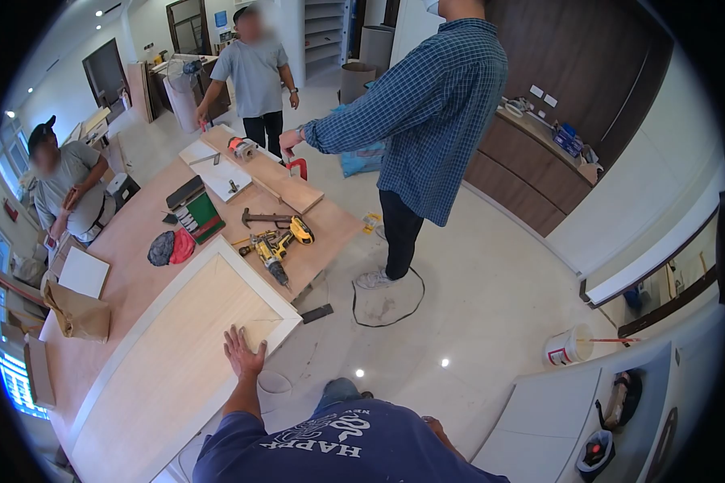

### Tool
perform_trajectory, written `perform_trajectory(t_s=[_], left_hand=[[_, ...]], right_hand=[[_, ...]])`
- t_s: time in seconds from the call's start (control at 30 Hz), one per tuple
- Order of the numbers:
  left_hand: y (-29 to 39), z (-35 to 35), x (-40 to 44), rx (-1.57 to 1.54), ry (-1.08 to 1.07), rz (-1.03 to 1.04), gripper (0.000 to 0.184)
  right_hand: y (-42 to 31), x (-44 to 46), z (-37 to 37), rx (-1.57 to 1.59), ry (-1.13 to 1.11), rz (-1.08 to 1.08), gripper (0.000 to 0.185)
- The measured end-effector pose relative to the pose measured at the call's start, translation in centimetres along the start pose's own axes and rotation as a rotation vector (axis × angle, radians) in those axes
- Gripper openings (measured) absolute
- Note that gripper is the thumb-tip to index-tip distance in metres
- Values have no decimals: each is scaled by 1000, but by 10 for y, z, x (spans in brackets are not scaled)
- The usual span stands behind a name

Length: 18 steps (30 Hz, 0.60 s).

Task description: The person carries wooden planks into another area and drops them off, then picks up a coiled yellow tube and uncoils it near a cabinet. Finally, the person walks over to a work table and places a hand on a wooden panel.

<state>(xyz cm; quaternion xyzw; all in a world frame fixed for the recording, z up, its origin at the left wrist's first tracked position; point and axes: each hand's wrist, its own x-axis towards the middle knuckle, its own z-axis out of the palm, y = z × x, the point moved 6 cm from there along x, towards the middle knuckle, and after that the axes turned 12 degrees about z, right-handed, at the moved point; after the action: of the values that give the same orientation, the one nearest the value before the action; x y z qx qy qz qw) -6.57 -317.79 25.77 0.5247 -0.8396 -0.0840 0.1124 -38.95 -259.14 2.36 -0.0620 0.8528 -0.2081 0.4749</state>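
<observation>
My left hand [245, 352] lies with its fingers spread on the pale wooden panel [193, 322], close to the panel's right edge. This panel has a white border and rests on the large wooden table [149, 233]. Of my right hand [435, 425], only a small part shows beside my blue shirt; its fingers and anything in them are hidden. Beyond the panel's far end are a yellow drill [272, 259], another yellow tool [301, 230] and a hammer [267, 218]. A dark and green box [196, 211] stands near red and grey cloths.
A person in a checked shirt [427, 105] stands at the table's far right, touching a red-handled tool. Two people in grey shirts stand beyond and left. A cable loop [421, 302] lies on the floor; a white bucket [568, 346] stands right. A paper bag [76, 310] is left.
</observation>
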Motion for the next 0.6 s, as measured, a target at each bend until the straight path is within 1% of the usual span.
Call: perform_trajectory(t_s=[0.07,0.17,0.27,0.37,0.4,0.43,0.47,0.5,0.57,0.6], left_hand=[[0,0,0,-5,4,6,85],[0,0,0,11,-13,10,85],[-3,5,3,3,-15,10,87],[-5,9,-1,7,-20,20,88],[-7,10,-4,18,-21,20,88],[-6,11,-1,28,-16,24,88],[-7,13,0,37,-17,31,88],[-7,11,0,30,-16,26,88],[-2,8,0,8,-20,19,87],[0,10,1,-1,-15,22,87]], right_hand=[[-8,-7,-6,-113,40,-55,68],[-15,-13,-10,-106,50,36,68],[20,21,8,48,-14,87,67],[4,15,17,-325,-75,-130,60],[-6,3,19,-387,-112,-189,59],[-21,-8,18,-377,-174,-249,57],[-28,-18,20,-347,-246,-308,56],[-41,-32,20,-235,-346,-382,55],[-70,-59,20,55,-571,-537,53],[-84,-70,15,186,-642,-553,52]])
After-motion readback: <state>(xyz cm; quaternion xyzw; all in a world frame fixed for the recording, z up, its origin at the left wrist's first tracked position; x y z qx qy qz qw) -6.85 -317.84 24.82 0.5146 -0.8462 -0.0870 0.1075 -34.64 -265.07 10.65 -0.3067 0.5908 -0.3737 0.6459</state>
